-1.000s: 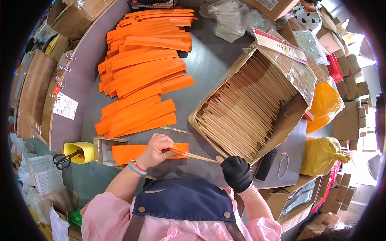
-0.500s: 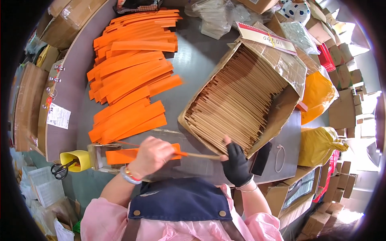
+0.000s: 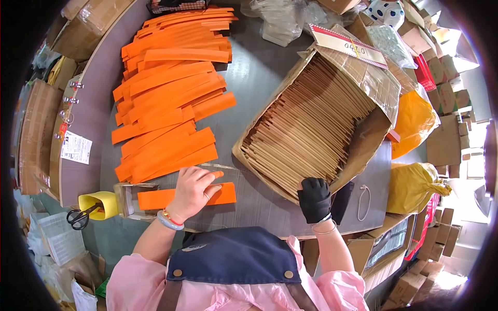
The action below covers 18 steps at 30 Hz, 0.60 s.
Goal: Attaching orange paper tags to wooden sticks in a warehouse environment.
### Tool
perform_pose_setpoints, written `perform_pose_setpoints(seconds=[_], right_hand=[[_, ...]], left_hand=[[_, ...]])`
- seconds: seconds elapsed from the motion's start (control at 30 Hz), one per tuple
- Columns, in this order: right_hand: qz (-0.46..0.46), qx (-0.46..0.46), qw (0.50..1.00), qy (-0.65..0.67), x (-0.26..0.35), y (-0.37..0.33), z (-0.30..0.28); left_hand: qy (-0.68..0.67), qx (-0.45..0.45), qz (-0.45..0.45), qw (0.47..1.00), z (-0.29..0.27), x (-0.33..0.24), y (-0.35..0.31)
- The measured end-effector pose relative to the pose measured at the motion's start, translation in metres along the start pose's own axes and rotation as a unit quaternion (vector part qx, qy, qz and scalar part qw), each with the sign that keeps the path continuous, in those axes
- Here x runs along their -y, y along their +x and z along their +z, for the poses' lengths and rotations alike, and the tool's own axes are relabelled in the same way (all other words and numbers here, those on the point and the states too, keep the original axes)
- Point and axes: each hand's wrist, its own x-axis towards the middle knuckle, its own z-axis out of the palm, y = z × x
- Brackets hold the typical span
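My bare left hand (image 3: pixel 194 192) hovers over a single orange strip (image 3: pixel 155 199) lying flat near the table's front edge. Its fingers are bent but apart, and a small orange bit shows at one fingertip; I cannot tell what that is. Beyond it, many flat orange strips (image 3: pixel 171 103) lie overlapped in a long pile. On the right stands an open cardboard box (image 3: pixel 376 147), tilted towards me and packed with thin wooden sticks (image 3: pixel 306 119). My right hand (image 3: pixel 314 201), in a black glove, is closed at the box's near corner; whatever it grips is hidden.
A yellow holder (image 3: pixel 106 205) with black-handled scissors (image 3: pixel 79 218) sits at the left front edge. Beside my right hand lie a dark flat object (image 3: pixel 341 203) and a white loop (image 3: pixel 364 202). Clear plastic bags (image 3: pixel 277 23) lie at the back. Yellow bags (image 3: pixel 415 189) stand right of the table.
The stick between my hands is gone from view. My right hand has moved slightly right and closed; my left rose a little. A strip now lies differently across the middle of the pile.
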Motion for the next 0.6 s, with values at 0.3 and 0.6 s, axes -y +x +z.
perform_pose_setpoints(seconds=[0.3,0.6], right_hand=[[-0.040,0.040,0.990,-0.130,-0.001,0.005,0.010],[0.132,-0.026,0.991,0.025,0.003,-0.096,-0.062]], left_hand=[[-0.033,-0.030,-0.013,0.999,0.002,-0.001,-0.011],[-0.032,0.053,-0.014,0.998,0.008,0.001,-0.013]])
